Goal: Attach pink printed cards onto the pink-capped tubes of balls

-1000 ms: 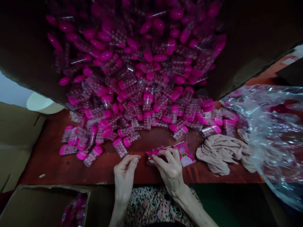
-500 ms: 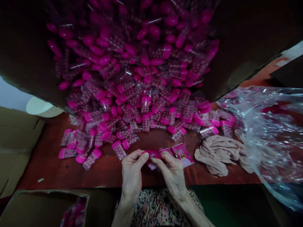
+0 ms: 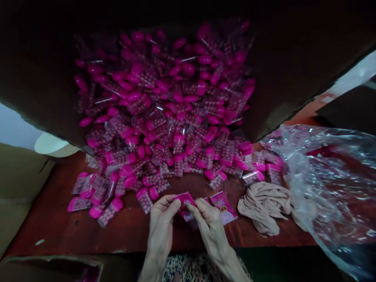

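Observation:
Between my two hands is a small pink printed packet [image 3: 185, 203], held above the table near its front edge. My left hand [image 3: 163, 219] pinches its left side between thumb and fingers. My right hand [image 3: 209, 219] is closed on its right side, and the fingers cover part of it. Another pink printed packet [image 3: 225, 207] lies flat on the table just right of my right hand. Beyond my hands spreads a big heap of clear tubes with pink caps [image 3: 179, 143], filled with small pale pink balls. One such tube [image 3: 145, 200] lies close to my left hand.
A large dark cardboard box [image 3: 282, 78] surrounds the heap at the back. To the right are a crumpled beige cloth [image 3: 264, 207] and clear plastic sheeting [image 3: 331, 188]. An open carton [image 3: 53, 270] stands below the reddish table [image 3: 96, 239] at front left.
The view has tilted up, so the tabletop sits lower in the picture. The packet in my hands has turned, and more of its printed face shows. Both hands keep hold of it.

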The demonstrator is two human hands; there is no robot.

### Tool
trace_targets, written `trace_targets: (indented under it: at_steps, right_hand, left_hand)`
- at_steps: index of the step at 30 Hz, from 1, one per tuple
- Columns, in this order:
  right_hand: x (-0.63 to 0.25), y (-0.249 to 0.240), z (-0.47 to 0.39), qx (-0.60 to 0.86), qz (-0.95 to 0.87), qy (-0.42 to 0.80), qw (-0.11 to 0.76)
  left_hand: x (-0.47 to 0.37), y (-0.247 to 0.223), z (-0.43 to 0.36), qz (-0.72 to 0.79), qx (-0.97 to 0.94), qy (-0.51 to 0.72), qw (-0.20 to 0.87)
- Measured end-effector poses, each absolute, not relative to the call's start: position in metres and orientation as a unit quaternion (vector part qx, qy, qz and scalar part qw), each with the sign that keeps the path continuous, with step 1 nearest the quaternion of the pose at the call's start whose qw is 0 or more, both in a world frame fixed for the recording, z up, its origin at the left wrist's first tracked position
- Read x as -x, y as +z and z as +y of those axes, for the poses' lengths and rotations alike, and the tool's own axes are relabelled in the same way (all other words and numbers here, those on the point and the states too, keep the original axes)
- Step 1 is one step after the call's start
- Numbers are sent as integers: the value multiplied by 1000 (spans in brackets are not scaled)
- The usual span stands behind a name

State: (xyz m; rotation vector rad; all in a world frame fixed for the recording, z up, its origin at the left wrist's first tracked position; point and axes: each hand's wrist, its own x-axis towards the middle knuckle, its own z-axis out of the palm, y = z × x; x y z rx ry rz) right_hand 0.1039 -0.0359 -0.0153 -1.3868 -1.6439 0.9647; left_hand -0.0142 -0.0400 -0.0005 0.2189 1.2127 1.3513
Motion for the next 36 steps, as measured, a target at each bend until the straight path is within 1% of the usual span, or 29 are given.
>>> trace_targets:
  at_steps: [3, 6, 8, 11, 13, 19, 23, 25, 27, 29, 30, 32, 36]
  right_hand:
    - [-106, -15, -33, 531, -662, 380, 368]
    - [-106, -14, -33, 529, -647, 394, 382]
    - [-106, -12, -33, 539, -601, 445, 388]
    - [-109, -8, -32, 527, -521, 545, 392]
    - [-111, -7, -30, 523, -499, 565, 397]
    - [-103, -7, -27, 529, -544, 511, 404]
    - [-97, -6, -19, 524, -606, 466, 376]
    - [-94, -5, -9, 551, -632, 402, 369]
    - [-88, -6, 5, 601, -653, 293, 356]
    - [-78, -8, 18, 649, -664, 195, 317]
    - [-72, -11, 24, 665, -663, 173, 299]
    - [-60, -16, 32, 688, -655, 155, 272]
    - [-53, -20, 37, 702, -639, 166, 267]
  left_hand:
    - [15, -3, -42, 512, -141, 569, 628]
    - [11, -4, -42, 503, -183, 550, 641]
    - [7, -2, -39, 506, -183, 556, 634]
    - [3, 1, -34, 509, -134, 579, 622]
    - [2, 2, -31, 509, -101, 592, 616]
    - [4, 3, -23, 488, -36, 627, 606]
    - [17, 5, -18, 478, -17, 649, 592]
    - [27, 8, -15, 480, -3, 668, 568]
    - [36, 10, -13, 480, 3, 686, 547]
    - [42, 12, -12, 470, 7, 696, 543]
    - [44, 13, -11, 462, 9, 699, 546]
    - [45, 15, -9, 446, 15, 705, 551]
    - [49, 17, -5, 423, 20, 717, 554]
